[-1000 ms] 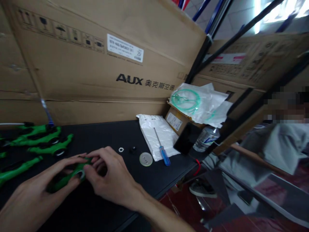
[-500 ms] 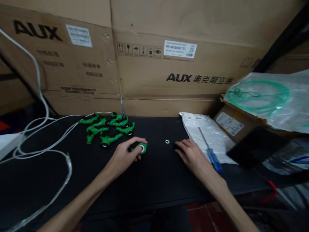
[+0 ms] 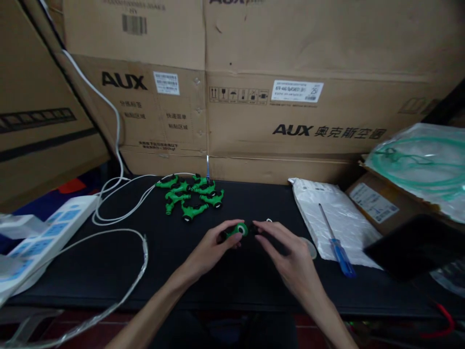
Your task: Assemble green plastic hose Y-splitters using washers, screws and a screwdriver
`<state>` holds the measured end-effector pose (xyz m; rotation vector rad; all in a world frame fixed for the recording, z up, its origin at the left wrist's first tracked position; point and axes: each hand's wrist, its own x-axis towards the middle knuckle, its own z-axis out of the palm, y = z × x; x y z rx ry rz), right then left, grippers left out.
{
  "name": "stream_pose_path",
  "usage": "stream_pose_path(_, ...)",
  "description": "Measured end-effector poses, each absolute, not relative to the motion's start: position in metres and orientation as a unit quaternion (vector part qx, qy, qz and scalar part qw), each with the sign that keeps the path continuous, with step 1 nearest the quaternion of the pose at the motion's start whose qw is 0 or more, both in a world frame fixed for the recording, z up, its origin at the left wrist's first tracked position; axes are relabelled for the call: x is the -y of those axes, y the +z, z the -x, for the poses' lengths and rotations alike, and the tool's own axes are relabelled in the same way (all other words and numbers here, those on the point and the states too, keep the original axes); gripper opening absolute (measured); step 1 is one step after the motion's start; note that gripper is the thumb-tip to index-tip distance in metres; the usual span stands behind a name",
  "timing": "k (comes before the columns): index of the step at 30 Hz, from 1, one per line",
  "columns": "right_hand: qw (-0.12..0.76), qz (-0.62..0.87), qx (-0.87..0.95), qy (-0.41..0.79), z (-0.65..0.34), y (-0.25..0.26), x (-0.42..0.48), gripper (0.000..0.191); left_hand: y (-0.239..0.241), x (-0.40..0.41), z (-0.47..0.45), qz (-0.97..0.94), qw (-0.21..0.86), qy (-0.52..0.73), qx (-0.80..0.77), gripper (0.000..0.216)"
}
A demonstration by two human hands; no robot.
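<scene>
Pinched in my left hand is a green plastic fitting with a pale ring in its round end, which faces me. Just to its right, the thumb and fingertips of my right hand close on a small black part, beside the fitting's end; whether the two touch I cannot tell. A small white ring lies on the table behind my right fingers, partly hidden. Under the right side of that hand shows the edge of a round pale disc.
Several similar green fittings lie in a cluster at the back left of the black table. White cables and a power strip are at left. A blue screwdriver rests on a white plastic bag. Large cardboard boxes stand behind.
My right hand has moved left toward the green fitting, with a small black part now visible in its fingertips. The camera view has turned left. My left hand keeps the fitting.
</scene>
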<state>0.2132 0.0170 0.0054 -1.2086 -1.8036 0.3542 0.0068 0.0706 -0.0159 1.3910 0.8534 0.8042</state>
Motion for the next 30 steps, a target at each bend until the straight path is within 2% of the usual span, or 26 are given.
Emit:
stream_pose_path(3,0.479,0.453,0.730,0.180,-0.195,0.002,-0.015,0.031,-0.019,-0.056,-0.008,-0.548,0.643,0.378,-0.378,0.041)
stream_pose_path(7,0.465,0.464,0.727,0.199,-0.192,-0.008,-0.016,0.031,-0.017,-0.043,-0.006,-0.478,0.650,0.413,-0.422,0.037)
stream_pose_path(15,0.442,0.465,0.735,0.220,-0.192,-0.017,-0.021,0.030,-0.016,-0.041,-0.003,-0.465,0.643,0.419,-0.441,0.036)
stream_pose_path(21,0.329,0.416,0.825,0.195,-0.202,-0.013,-0.021,0.056,-0.009,-0.043,0.006,-0.478,0.649,0.396,-0.439,0.035)
stream_pose_path(26,0.229,0.384,0.885,0.128,-0.209,-0.003,-0.018,0.091,-0.007,-0.044,0.011,-0.485,0.649,0.386,-0.441,0.036)
stream_pose_path(30,0.196,0.381,0.889,0.162,-0.207,-0.003,-0.020,0.090,-0.005,-0.042,0.013,-0.469,0.651,0.391,-0.450,0.036)
